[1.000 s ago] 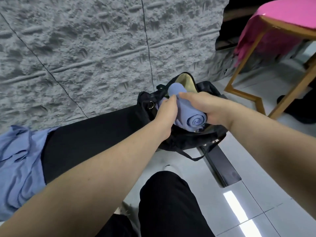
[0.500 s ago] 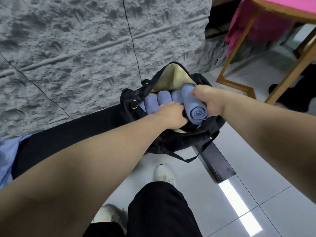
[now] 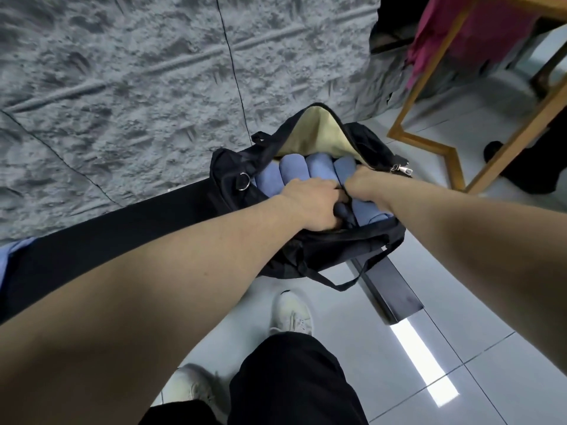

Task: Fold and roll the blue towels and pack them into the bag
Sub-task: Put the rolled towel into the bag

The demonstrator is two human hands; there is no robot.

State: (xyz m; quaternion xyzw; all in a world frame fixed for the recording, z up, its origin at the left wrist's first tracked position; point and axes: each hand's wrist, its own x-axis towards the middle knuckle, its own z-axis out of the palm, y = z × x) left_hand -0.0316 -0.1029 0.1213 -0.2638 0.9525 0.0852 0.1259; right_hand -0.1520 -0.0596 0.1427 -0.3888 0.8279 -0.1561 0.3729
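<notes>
The black bag [image 3: 310, 253] with cream lining stands open at the right end of a black-edged surface. Several rolled blue towels [image 3: 319, 167] lie side by side inside it. My right hand [image 3: 365, 185] reaches into the bag and holds the rightmost roll [image 3: 368, 211], pressed down beside the others; its fingers are hidden. My left hand [image 3: 310, 207] is in the bag's mouth with fingers curled around the near end of a roll next to it. The two hands touch.
A loose blue towel [image 3: 6, 256] shows at the left edge on the grey textured surface [image 3: 153, 87]. A wooden frame [image 3: 429, 142] with pink cloth [image 3: 454, 41] stands to the right. My legs and white shoe [image 3: 291, 314] are on the tiled floor.
My right hand has pushed the rolled towel down into the bag beside the other rolls. My left hand has slid deeper into the bag's mouth. The view has moved closer.
</notes>
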